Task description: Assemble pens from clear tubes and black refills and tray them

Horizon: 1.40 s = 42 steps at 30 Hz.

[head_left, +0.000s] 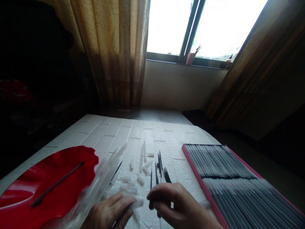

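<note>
My left hand (108,211) is closed at the bottom centre, with a short clear plastic tube (137,203) sticking out past its fingertips. Part of a dark slim rod shows between that thumb and finger. To its right, my right hand (177,203) has its fingers curled into a pinch; what sits between them is too dark and blurred to make out. Just beyond it lie several thin black rods (160,162). Short clear tube pieces (140,179) are scattered between the hands. Long clear tubes (111,165) lie in a heap beyond my left hand.
A scalloped red tray (69,156) at left holds one dark rod (59,184). On the right, a pink-edged box (194,168) contains rows of slim grey rods (238,197). The white brick-patterned table cover (133,130) reaches toward a window with curtains (111,47).
</note>
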Tool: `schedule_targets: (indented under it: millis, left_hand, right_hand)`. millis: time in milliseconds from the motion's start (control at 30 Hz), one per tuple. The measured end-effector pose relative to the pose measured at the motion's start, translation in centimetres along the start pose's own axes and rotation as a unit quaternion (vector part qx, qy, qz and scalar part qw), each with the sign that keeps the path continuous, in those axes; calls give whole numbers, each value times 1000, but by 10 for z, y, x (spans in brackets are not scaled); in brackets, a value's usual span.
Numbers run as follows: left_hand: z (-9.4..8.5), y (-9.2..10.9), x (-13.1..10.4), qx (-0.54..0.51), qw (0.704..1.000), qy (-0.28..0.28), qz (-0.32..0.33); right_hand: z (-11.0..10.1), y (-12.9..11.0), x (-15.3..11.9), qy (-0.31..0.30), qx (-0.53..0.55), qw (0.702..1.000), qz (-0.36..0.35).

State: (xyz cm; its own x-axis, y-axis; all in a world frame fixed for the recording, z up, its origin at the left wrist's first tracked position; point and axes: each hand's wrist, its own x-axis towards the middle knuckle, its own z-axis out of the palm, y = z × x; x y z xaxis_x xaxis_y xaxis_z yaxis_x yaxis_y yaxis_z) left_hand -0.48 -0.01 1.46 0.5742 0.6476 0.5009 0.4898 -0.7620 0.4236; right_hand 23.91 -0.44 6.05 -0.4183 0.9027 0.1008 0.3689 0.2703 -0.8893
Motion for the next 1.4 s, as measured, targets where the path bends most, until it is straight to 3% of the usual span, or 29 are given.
schedule_targets:
  millis: [100, 233, 400, 633, 1000, 1400]
  left_hand:
    - [-2, 1, 1, -8, 1000, -5, -4]
    - [-2, 2, 2, -13, 1000, -17, -11]
    - [6, -4, -4, -3, 999, 24, 24]
    - [10, -8, -7, -15, 1000, -11, 10]
    - [9, -7, -7, -3, 1000, 10, 13]
    - [2, 0, -5, 24, 999, -4, 22]
  right_hand:
    - [11, 4, 5, -9, 85, 996, 30]
    - [14, 7, 10, -30, 86, 995, 37]
    - [15, 8, 10, -33, 36, 999, 11]
    - [21, 15, 11, 36, -52, 994, -94]
    - [21, 20, 14, 49, -150, 960, -232]
    - [30, 21, 15, 99, -324, 910, -240]
